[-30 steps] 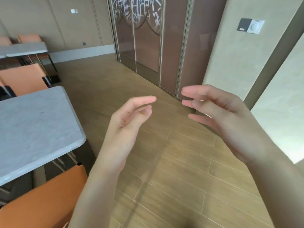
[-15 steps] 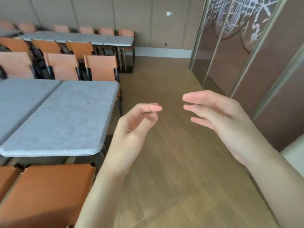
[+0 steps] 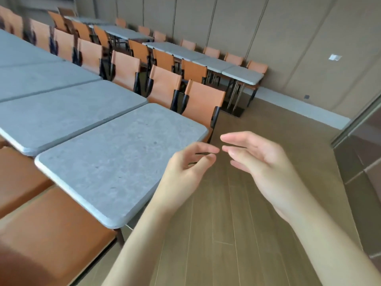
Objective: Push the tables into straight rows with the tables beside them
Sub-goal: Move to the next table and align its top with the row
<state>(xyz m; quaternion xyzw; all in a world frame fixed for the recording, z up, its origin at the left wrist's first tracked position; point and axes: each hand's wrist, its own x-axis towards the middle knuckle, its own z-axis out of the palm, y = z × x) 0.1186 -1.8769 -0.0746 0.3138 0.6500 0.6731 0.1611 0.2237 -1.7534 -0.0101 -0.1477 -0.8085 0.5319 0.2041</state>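
While both hands hang in the air holding nothing, left hand (image 3: 185, 170) has loosely curled fingers over the end corner of the nearest grey table (image 3: 115, 162), not touching it; right hand (image 3: 259, 162) is relaxed over the wood floor (image 3: 237, 234). Fingertips nearly meet. That table abuts the next table (image 3: 68, 112) in its row. Orange chairs (image 3: 204, 102) line the far side.

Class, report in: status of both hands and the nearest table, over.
Left hand and right hand open, raised over floor, touching nothing. End table sits nearer the camera than the next table; front edges stepped. Orange chair tucked along its near edge.
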